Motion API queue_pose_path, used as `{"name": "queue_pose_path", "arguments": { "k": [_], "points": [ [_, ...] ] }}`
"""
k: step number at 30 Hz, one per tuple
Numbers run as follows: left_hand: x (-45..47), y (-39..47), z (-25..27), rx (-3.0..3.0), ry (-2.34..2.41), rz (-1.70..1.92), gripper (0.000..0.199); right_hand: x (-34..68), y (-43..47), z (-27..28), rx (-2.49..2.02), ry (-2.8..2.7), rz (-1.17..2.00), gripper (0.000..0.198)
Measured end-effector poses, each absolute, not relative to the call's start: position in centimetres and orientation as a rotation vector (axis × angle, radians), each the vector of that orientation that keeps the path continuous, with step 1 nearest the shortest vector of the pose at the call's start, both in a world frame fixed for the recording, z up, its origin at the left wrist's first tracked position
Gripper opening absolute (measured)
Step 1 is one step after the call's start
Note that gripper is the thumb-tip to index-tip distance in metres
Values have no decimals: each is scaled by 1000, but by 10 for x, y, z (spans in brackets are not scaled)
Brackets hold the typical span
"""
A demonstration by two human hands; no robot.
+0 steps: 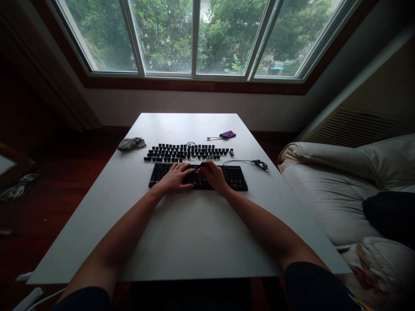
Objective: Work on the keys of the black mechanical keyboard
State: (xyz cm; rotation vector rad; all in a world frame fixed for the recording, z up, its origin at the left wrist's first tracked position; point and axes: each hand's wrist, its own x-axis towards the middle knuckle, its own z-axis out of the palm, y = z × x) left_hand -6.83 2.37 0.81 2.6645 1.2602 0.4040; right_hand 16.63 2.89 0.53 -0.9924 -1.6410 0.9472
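A black keyboard (pixel 238 178) lies across the table in front of me. My left hand (pixel 175 177) rests on its left and middle part, fingers spread and holding nothing. Over the keyboard's middle, my right hand (pixel 214 175) is closed in a pinch, fingertips pointing down and left. A small dark thing with thin shiny lines shows at those fingertips, too small to name. Just beyond the keyboard, black keycaps (pixel 177 152) stand in several rows on the table.
The white table (pixel 194 233) carries a crumpled grey cloth (pixel 132 144) at left, and a purple pouch (pixel 228 134) beside thin white-tipped sticks at the back. A bundled black cable (pixel 260 164) lies right of the keyboard. A pale sofa (pixel 327 185) stands at right.
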Motion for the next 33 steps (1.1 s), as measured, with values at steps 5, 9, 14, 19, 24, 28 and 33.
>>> {"name": "queue_pose_path", "arguments": {
  "k": [5,9,14,19,24,28,33],
  "points": [
    [-68,22,15,2688,1236,404,75,164,30,4,-975,-1554,974,27],
    [-68,20,21,2680,1229,409,76,164,32,5,-1003,-1512,985,29],
    [-63,20,23,2608,1246,507,54,163,33,3,-998,-1513,1010,30],
    [-52,20,22,2463,1337,735,29,162,35,0,-951,-1509,1034,31],
    [-47,17,21,2341,1264,863,22,162,34,-1,-903,-1502,1026,29],
    [-46,18,20,2252,1249,932,22,162,32,1,-859,-1510,1051,26],
    [-45,19,19,2185,1215,983,21,162,32,3,-884,-1516,1053,26]
  ]
}}
